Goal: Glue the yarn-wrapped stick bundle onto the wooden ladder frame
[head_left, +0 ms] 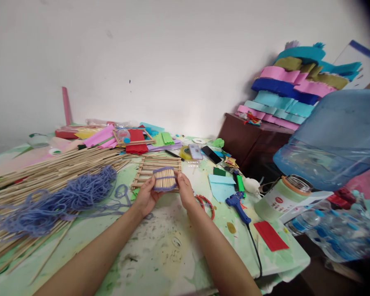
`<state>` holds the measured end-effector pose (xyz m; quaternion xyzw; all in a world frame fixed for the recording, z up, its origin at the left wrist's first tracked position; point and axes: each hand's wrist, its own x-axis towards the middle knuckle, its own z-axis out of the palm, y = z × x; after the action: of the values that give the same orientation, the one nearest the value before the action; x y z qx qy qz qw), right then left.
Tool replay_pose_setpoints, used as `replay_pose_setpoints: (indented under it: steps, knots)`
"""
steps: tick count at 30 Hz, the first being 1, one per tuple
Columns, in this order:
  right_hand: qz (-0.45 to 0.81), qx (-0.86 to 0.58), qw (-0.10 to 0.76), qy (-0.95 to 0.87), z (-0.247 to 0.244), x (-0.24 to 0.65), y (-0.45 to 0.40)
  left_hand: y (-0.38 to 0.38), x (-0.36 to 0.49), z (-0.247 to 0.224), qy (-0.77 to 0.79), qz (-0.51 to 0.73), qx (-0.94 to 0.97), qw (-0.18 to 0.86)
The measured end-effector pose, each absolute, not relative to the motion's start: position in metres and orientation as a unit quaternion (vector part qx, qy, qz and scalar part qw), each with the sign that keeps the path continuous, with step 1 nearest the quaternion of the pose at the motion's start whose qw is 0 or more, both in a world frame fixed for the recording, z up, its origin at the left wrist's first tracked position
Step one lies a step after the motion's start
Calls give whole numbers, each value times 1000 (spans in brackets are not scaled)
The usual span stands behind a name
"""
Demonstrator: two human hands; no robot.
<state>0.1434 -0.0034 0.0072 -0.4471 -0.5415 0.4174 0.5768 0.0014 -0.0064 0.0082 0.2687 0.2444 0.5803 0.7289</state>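
Observation:
Between my hands is a small panel of short wooden sticks, edged and crossed with blue-purple yarn. My left hand is closed on its left side, the thumb at the edge and the fingers partly hidden beneath. On the right side, my right hand grips the edge with thumb and fingers. Just behind the panel lies a flat wooden stick frame with crossbars, partly covered by it. A tangled heap of blue-purple yarn rests to the left, with loose strands trailing toward my left hand.
Long thin wooden sticks spread across the left of the table. To the right are red rings, a blue glue gun with its cord, a phone and a green thermos. A large water jug stands beyond.

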Motion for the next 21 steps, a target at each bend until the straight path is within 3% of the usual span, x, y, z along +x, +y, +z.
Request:
replay_pose_setpoints:
  steps: [9, 21]
  knots:
    - [331, -527, 647, -441, 11, 169, 8, 3, -11, 10, 218, 621, 183, 731]
    - [304, -505, 626, -511, 25, 148, -19, -5, -4, 12, 212, 585, 186, 761]
